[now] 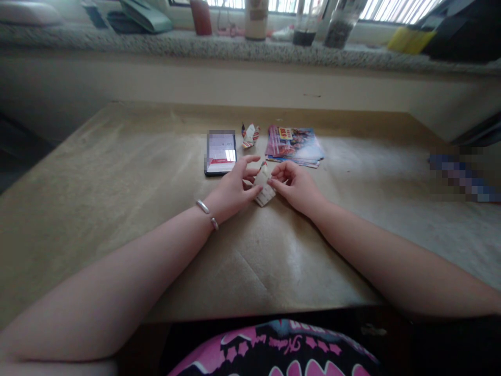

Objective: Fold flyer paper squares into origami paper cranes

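Observation:
A small folded paper piece (264, 189), white with red print, sits on the table (117, 172) between both hands. My left hand (234, 188), with a silver bracelet on the wrist, pinches its left side with thumb and fingers. My right hand (294, 184) pinches its upper right edge with curled fingers. A finished folded paper figure (249, 134) lies just beyond, next to a phone (220, 152) with a lit screen.
A stack of colourful printed leaflets (294, 145) lies right of the paper figure. A blurred object (462, 175) lies at the table's far right. Bottles and jars (256, 18) stand on the stone ledge behind the table.

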Tool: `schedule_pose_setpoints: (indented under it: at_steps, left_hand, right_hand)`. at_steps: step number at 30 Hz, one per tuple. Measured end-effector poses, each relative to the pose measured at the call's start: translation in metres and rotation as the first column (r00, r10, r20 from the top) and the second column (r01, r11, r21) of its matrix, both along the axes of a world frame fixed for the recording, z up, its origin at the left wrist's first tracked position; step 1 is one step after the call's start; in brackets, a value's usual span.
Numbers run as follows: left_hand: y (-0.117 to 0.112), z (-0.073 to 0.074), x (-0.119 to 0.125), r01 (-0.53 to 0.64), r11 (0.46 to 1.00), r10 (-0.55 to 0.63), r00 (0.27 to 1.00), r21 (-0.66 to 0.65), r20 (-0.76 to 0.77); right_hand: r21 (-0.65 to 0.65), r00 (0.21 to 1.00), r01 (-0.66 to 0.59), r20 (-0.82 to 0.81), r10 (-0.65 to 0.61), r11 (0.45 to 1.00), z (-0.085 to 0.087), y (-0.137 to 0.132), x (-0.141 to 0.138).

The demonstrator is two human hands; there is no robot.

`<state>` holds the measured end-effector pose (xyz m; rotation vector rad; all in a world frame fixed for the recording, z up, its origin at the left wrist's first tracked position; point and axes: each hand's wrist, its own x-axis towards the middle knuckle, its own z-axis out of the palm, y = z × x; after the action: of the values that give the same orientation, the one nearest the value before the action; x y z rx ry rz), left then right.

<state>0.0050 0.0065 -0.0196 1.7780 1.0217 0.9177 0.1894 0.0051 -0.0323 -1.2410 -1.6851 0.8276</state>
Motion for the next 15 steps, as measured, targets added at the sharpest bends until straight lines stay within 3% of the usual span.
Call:
schedule_pose_setpoints:
  at_steps: [3,6,10,15]
  left_hand:
    - [0.001,-0.003,-0.002,0.04,0.994,-0.025,0.99,0.104,-0.137]
    - [0.001,-0.002,-0.004,0.029,0.974,0.034,0.962,0.223,-0.271]
    - [0.0,0.004,-0.005,0.102,0.925,0.115,0.843,0.365,-0.526]
    - [-0.002,0.009,-0.007,0.204,0.875,0.147,0.751,0.438,-0.643]
  right_hand:
    - [0.002,0.997,-0.029,0.071,0.028,1.0,0.001,0.0,0.001]
    - [0.046,0.976,-0.092,0.201,0.081,0.995,0.003,0.0,0.002]
    - [0.188,0.9,-0.095,0.437,0.003,0.978,0.004,0.0,0.003]
    - [0.178,0.85,-0.072,0.526,-0.034,0.981,0.005,-0.004,0.004]
